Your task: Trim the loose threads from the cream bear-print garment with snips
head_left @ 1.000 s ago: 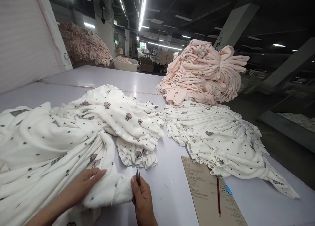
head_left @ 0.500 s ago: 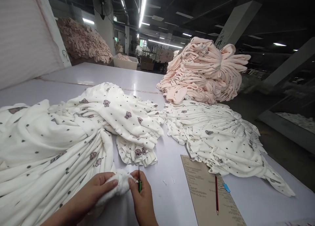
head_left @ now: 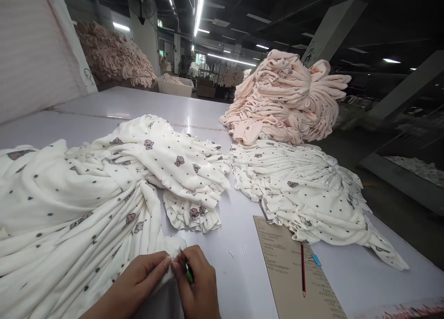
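Note:
A big heap of white fleece garments with small dark dots and bear prints covers the left of the table. My left hand pinches a fluffy edge of this white fabric near the table's front. Touching it, my right hand is closed round a small green-handled tool, pressed against the same fabric edge. What the tool's tip touches is hidden between my fingers.
A second white garment stack lies at right, with a tall pink stack behind it. A brown paper sheet with a red pencil lies at front right. The table edge drops off at right. More pink piles and a bin stand at the back.
My left hand slid from lying flat on the cloth to pinching its edge beside my right hand. The tool tilted down into the fabric. The view dropped slightly.

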`<state>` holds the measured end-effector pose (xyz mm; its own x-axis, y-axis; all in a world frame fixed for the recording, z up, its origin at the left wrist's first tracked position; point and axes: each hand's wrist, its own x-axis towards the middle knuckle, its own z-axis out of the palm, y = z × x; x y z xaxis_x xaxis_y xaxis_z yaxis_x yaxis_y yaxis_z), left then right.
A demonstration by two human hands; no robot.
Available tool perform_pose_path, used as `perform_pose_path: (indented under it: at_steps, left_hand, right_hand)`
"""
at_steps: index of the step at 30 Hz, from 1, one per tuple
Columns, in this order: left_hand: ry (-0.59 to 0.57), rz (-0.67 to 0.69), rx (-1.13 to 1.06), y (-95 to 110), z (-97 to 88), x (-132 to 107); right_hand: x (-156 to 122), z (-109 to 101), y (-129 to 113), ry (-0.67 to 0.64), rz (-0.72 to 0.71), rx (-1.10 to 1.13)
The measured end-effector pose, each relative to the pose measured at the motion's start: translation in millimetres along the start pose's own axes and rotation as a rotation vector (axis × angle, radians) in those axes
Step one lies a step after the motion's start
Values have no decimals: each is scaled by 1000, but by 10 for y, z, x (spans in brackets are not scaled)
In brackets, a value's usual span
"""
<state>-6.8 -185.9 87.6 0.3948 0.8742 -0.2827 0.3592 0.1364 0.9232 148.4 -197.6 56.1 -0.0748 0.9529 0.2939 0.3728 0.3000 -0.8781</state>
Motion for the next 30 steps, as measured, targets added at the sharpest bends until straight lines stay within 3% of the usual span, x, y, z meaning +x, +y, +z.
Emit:
perform_pose_path:
  at_steps: [4,11,14,17,21,26,30]
  left_hand:
    - [3,32,253,22,33,-52]
    - [125,59,220,43,54,-39]
    - [168,45,151,90,35,-34]
    - [132,60,115,129,24,-35]
    - [76,138,155,80,48,-30]
    - [83,177,343,-21,64,-29]
    - [57,173,283,-2,40,-66]
  right_hand:
    - [52,-111,-33,-19,214,186]
    - [2,-95,-6,41,325,288]
    - [-98,-69,41,53,287,296]
    - [-198,-46,96,-41,229,213]
    - [-251,10,122,-155,259,186]
    - [-223,31,81,-137,234,108]
    - [-210,-33,65,-161,288,145]
